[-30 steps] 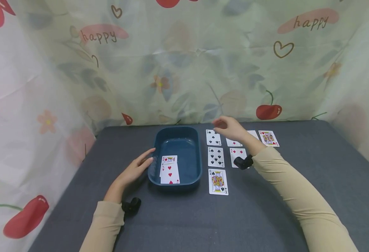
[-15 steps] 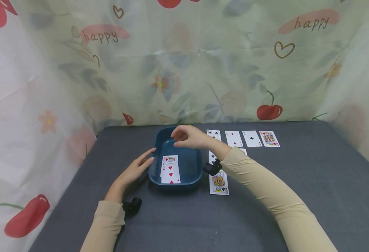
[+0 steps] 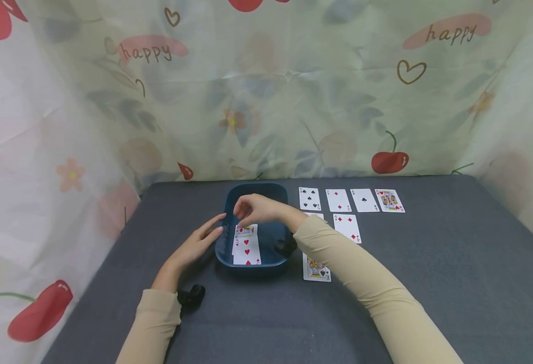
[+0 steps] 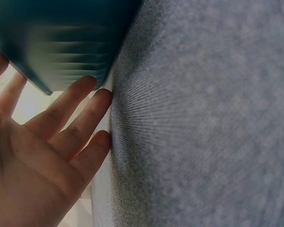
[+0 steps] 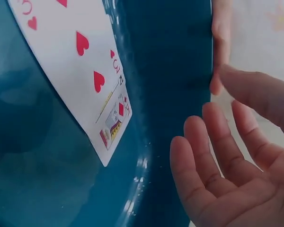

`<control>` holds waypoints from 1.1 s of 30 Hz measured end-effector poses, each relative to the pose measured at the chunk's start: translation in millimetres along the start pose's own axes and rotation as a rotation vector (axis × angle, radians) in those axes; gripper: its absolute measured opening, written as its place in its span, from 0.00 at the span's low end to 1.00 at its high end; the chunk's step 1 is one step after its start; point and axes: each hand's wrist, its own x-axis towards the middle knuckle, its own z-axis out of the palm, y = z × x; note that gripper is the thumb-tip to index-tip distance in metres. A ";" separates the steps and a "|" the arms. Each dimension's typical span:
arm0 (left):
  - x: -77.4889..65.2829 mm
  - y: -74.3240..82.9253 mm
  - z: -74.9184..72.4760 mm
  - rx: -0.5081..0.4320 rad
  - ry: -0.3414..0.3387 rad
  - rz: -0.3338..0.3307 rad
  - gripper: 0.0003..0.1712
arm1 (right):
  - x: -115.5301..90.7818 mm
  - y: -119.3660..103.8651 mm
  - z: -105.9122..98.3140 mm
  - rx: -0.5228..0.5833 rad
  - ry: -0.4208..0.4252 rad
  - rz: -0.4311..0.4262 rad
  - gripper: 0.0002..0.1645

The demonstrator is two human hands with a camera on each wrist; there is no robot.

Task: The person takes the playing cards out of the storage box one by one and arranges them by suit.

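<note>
A dark blue tray [image 3: 254, 266] stands on the cloth-covered table. Inside it a three of hearts [image 3: 247, 252] partly covers a king of diamonds [image 3: 249, 230]; the right wrist view shows both close up. My right hand [image 3: 262, 210] hovers over the tray above these cards, fingers loosely bent and nothing held, as the right wrist view [image 5: 241, 165] confirms. At the tray's left side my left hand [image 3: 195, 247] rests, fingers extended to its rim and wall. In the left wrist view, the left hand's fingers [image 4: 61, 113] reach toward the tray's ribbed outer wall.
Right of the tray, face-up cards lie in rows: a spade card [image 3: 309, 199], diamond card [image 3: 338, 200], club card [image 3: 364, 200] and king of hearts [image 3: 390, 201] behind, a four of diamonds [image 3: 347, 228] nearer. A king of spades [image 3: 315, 273] is partly under my right forearm. Patterned curtains enclose the table.
My right hand has moved left from above the back row of cards to over the tray, then lower and nearer its cards. The left hand stays at the tray.
</note>
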 end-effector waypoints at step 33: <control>-2.7 -0.5 -0.4 0.007 0.001 0.031 0.30 | 14.8 10.0 35.4 -0.314 -0.263 0.118 0.36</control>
